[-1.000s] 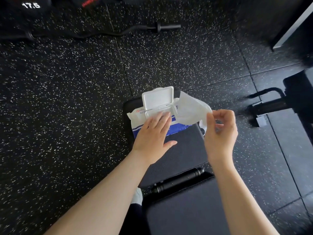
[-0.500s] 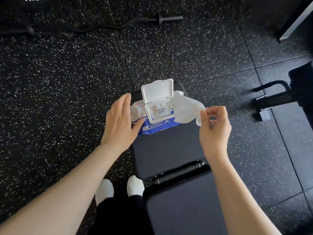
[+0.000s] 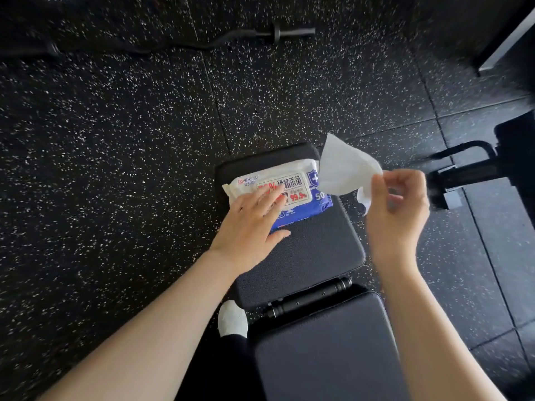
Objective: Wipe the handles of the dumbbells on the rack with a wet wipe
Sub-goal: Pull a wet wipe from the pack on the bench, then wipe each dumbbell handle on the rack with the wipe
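Wet wipe (image 3: 344, 169): one white sheet hangs in the air just past the right end of the pack, pinched at its lower right edge between the thumb and fingertips of the right hand (image 3: 396, 204), whose other fingers are curled in. From that pinch the sheet fans up and to the left. Its long axis slants that way and its pointed corner aims toward the far floor, while a small crumpled tail droops below the fingers. The left hand (image 3: 252, 224) lies flat with straight fingers, pressing down on the closed lid of the pack of wipes (image 3: 298, 180). The pack rests on the far end of the bench pad (image 3: 318, 250), its long axis running left to right and angled slightly away at the right end. Its label faces up and reads upright: "ishurou" at the upper left corner, large Chinese characters across the lid, "99.9%" in red, and a white "50" on the blue right side under a white cross. A black hinge bar (image 3: 309, 298) separates this pad from a nearer pad (image 3: 327, 351). A white shoe (image 3: 233, 318) stands on the speckled black floor (image 3: 115, 169) beside the bench. A curl bar (image 3: 246, 37) lies on the floor far beyond.
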Tool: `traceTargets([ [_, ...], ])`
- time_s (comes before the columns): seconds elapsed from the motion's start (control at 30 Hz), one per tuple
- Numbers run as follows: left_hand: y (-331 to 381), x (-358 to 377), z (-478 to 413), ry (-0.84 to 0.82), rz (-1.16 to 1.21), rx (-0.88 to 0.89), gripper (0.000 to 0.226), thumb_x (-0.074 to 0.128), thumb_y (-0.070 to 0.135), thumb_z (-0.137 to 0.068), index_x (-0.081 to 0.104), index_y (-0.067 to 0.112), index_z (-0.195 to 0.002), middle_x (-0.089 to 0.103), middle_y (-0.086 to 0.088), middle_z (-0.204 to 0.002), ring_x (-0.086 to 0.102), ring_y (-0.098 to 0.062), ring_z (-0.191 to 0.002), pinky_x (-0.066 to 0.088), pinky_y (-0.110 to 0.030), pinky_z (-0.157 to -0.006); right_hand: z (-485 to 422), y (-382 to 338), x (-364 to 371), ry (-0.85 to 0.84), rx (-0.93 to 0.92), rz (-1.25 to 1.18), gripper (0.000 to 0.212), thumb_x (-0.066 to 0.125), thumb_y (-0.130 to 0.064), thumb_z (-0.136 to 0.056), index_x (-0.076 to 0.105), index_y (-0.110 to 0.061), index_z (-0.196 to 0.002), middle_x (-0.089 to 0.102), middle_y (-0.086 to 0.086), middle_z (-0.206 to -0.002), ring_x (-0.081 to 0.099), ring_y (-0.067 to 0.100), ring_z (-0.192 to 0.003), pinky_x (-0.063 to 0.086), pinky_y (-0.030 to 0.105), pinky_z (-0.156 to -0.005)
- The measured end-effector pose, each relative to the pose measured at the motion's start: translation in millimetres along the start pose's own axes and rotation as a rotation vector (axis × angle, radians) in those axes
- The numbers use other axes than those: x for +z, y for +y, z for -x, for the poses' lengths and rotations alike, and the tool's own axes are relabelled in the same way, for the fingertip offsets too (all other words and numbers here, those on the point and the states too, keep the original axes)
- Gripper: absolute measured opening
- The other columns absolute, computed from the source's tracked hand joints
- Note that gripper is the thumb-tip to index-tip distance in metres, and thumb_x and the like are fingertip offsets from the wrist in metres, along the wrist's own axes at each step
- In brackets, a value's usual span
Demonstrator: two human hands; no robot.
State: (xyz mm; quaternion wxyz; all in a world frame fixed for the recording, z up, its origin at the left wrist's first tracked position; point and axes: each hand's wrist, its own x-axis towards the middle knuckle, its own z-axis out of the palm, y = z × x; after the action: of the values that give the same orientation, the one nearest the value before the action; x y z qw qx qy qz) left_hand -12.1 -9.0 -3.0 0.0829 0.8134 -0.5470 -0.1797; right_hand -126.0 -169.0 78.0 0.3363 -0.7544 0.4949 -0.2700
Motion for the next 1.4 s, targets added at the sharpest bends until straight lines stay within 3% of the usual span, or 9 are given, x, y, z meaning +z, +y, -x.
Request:
traceTargets([
  [0.17,0,13,1,-0.087,-0.137,-0.020,0.074,0.014,0.058,-0.093,0.021,0.014,-0.152,0.013,-0.003,-0.161,0.015,-0.023,-0.147,0.017,-0.044,-0.116,3,0,14,-0.069,-0.044,0.045,0.006,0.054,-0.016,-0.093,0.050,-0.017,-0.090,0.054,-0.015,-0.082,0.050,0.004,-0.075,0.043,0.028,-0.072],
  [0.37,-2,22,-1,-0.045,-0.152,-0.033,0.064,0.020,0.052,-0.095,0.037,0.018,-0.146,0.034,-0.003,-0.154,0.033,-0.025,-0.140,0.029,-0.045,-0.110,16,8,27,-0.134,-0.023,0.051,0.006,0.053,-0.015,-0.092,0.050,-0.018,-0.089,0.059,-0.003,-0.088,0.054,0.013,-0.085,0.041,0.024,-0.078],
  [0.53,1,20,0,-0.066,-0.130,-0.043,0.064,0.023,0.051,-0.095,0.028,0.018,-0.150,0.026,-0.003,-0.158,0.026,-0.026,-0.144,0.025,-0.046,-0.113,19,9,30,-0.144,-0.004,0.049,0.007,0.053,-0.015,-0.092,0.049,-0.019,-0.088,0.059,-0.003,-0.089,0.055,0.016,-0.088,0.044,0.032,-0.081],
  [0.77,-7,-10,11,0.101,0.119,-0.067,0.046,0.060,0.025,-0.091,0.053,0.009,-0.133,0.050,-0.008,-0.138,0.046,-0.028,-0.128,0.040,-0.043,-0.101,20,-14,30,-0.159,-0.006,0.013,0.009,0.054,-0.013,-0.092,0.049,-0.019,-0.086,0.057,-0.007,-0.085,0.055,0.018,-0.088,0.041,0.015,-0.077],
  [0.87,-17,-40,20,0.134,0.208,-0.146,0.040,0.052,0.023,-0.096,0.050,0.011,-0.134,0.049,-0.004,-0.136,0.042,-0.024,-0.129,0.030,-0.038,-0.104,20,-38,31,-0.172,-0.024,-0.005,0.008,0.054,-0.015,-0.092,0.050,-0.018,-0.087,0.057,-0.009,-0.084,0.055,0.017,-0.087,0.044,0.028,-0.080],
  [0.97,-23,-77,28,0.141,0.409,-0.312,0.036,0.045,0.024,-0.100,0.051,0.012,-0.134,0.053,-0.001,-0.134,0.044,-0.019,-0.125,0.030,-0.034,-0.104,21,-71,32,-0.194,-0.039,-0.043,0.006,0.054,-0.015,-0.093,0.051,-0.016,-0.087,0.056,-0.013,-0.083,0.055,0.012,-0.084,0.043,0.027,-0.078],
  [1.13,-22,-169,37,0.218,1.224,-0.692,0.035,0.040,0.046,-0.100,0.061,0.022,-0.113,0.064,0.002,-0.119,0.057,-0.013,-0.109,0.041,-0.029,-0.095,28,-150,25,-0.247,-0.033,-0.175,0.007,0.055,-0.016,-0.092,0.052,-0.019,-0.086,0.056,-0.016,-0.081,0.053,-0.003,-0.078,0.041,0.013,-0.068],
  [1.23,-14,-223,50,0.286,1.502,-0.748,0.029,0.046,0.052,-0.095,0.059,0.027,-0.092,0.066,0.008,-0.104,0.060,-0.011,-0.103,0.045,-0.032,-0.096,36,-200,14,-0.289,-0.052,-0.257,0.005,0.055,-0.017,-0.092,0.054,-0.018,-0.087,0.058,-0.014,-0.083,0.057,0.008,-0.082,0.044,0.018,-0.071],
  [1.4,-5,-309,86,0.592,1.664,-0.752,0.016,0.065,0.027,-0.090,0.067,0.012,-0.096,0.071,-0.002,-0.104,0.064,-0.016,-0.105,0.050,-0.030,-0.091,51,-282,-13,-0.372,-0.147,-0.336,0.004,0.058,-0.018,-0.091,0.056,-0.017,-0.088,0.060,-0.012,-0.083,0.058,0.009,-0.080,0.047,0.027,-0.071],
])
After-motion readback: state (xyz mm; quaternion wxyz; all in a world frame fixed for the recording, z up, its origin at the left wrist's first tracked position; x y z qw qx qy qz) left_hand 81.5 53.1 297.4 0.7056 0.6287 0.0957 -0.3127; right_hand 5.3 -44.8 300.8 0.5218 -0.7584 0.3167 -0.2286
